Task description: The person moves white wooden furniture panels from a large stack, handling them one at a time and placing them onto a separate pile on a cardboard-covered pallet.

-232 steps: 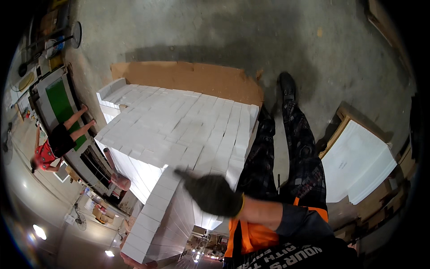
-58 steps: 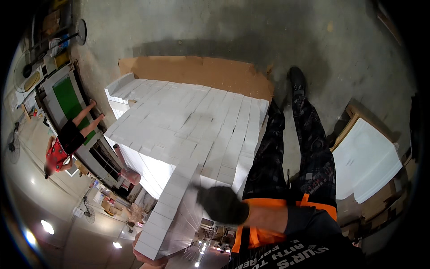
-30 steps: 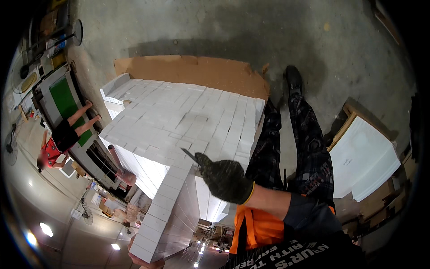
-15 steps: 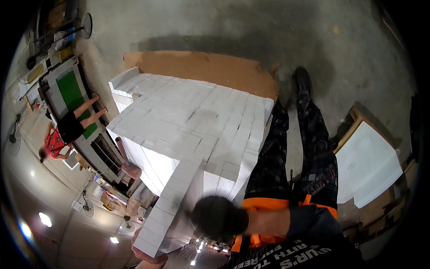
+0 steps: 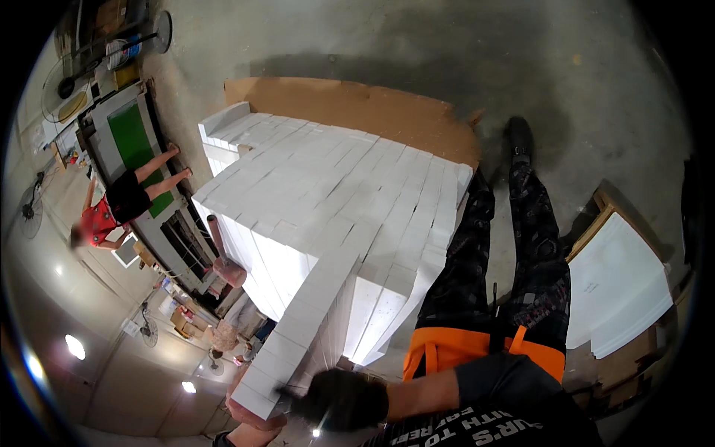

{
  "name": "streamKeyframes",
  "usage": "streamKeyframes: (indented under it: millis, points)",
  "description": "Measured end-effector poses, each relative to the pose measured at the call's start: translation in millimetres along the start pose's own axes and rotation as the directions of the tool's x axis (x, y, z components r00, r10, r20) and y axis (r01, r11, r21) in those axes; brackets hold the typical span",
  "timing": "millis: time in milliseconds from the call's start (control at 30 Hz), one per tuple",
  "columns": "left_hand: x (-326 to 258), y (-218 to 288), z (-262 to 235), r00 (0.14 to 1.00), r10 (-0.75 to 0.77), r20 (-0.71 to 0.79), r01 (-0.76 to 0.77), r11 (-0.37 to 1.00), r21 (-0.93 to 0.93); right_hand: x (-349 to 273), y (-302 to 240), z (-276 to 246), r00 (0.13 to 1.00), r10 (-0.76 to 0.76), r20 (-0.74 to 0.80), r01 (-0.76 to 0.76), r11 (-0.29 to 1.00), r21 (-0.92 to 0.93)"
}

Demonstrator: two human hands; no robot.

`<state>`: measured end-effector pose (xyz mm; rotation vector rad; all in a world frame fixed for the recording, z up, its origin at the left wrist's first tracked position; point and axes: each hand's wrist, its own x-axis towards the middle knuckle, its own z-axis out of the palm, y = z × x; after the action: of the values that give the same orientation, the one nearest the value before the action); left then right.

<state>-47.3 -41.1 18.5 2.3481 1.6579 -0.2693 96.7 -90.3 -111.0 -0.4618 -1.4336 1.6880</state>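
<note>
Head view, looking down. The gloved hand [image 5: 341, 400], entering from the lower right on a bare forearm, sits at the lower centre of the frame. By its entry side it is taken as the right hand. Its fingers are curled around a thin dark tool [image 5: 287, 389] whose tip pokes out toward the left; what kind of tool it is cannot be told. A second, bare hand [image 5: 253, 421] shows at the bottom edge, just left of the glove, pressed against the underside of the near end of the block row [image 5: 313, 313]; how its fingers are set cannot be told, and it reads as the left hand.

The block row lies directly above and to the left of the glove, its near end just beside the tool tip. Its long axis runs from lower left up toward the centre of the frame, where it meets the large stack [image 5: 335, 179]. The gloved hand is the nearer to the row's top face; the bare hand is at its end.

The blocks are white, rectangular and matte, laid edge to edge in even courses. Brown cardboard [image 5: 350, 104] lies beyond the stack on the concrete floor [image 5: 447, 45].
</note>
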Motion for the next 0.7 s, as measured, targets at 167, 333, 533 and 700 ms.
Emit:
streamKeyframes:
  millis: [167, 333, 533, 700]
  points:
    - [-7.7, -0.1, -8.4, 0.849, -0.518, 0.102, 0.51, 0.755, -0.413, 14.9, -18.0, -34.3, 0.879, 0.21, 0.428, -0.243, 0.97, 0.023]
    - [4.8, 6.8, 0.0, 0.948, -0.305, 0.086, 0.317, 0.897, -0.308, -4.8, -13.2, 28.4, 0.993, -0.111, -0.047, 0.12, 0.927, 0.355]
    - [20.5, 16.6, 0.9, 0.967, -0.195, 0.165, 0.215, 0.97, -0.116, 2.7, -0.1, 7.9, 0.999, 0.001, 0.048, 0.008, 0.982, -0.187]
    - [33.6, 19.1, -4.2, 0.99, -0.034, 0.137, 0.034, 0.999, -0.003, 2.4, -31.7, 3.7, 0.996, -0.084, 0.015, 0.085, 0.994, -0.074]
